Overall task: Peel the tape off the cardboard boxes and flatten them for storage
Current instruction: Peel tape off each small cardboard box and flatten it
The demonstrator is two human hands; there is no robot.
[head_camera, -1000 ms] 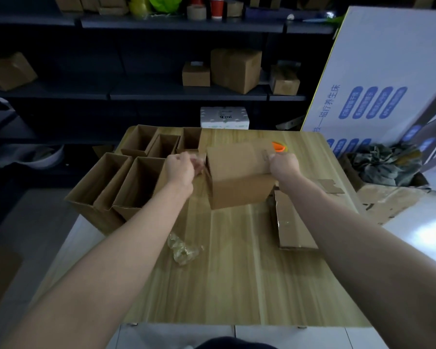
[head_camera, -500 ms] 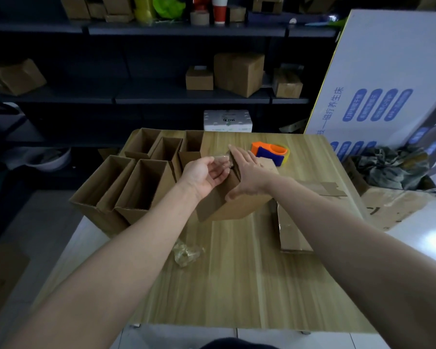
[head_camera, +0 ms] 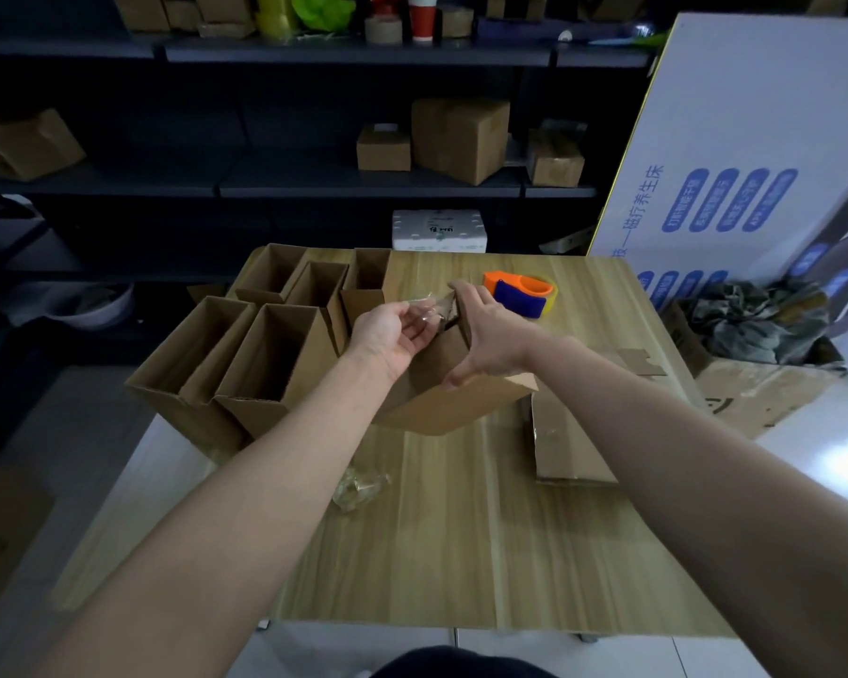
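A small brown cardboard box lies tilted on the wooden table, its far end raised. My right hand presses flat on the box's top with straight fingers. My left hand pinches a strip of clear tape that stretches from the box's upper end. A crumpled wad of peeled tape lies on the table nearer to me. A flattened box lies to the right of the tilted one.
Several open, upright cardboard boxes stand along the table's left side. An orange and blue tape dispenser sits at the far edge. Shelves with more boxes stand behind; a large white printed carton leans at the right.
The box has tipped over from upright to lying tilted. My right hand moved from its right side onto its top, and my left hand has pulled a tape strip away from the box.
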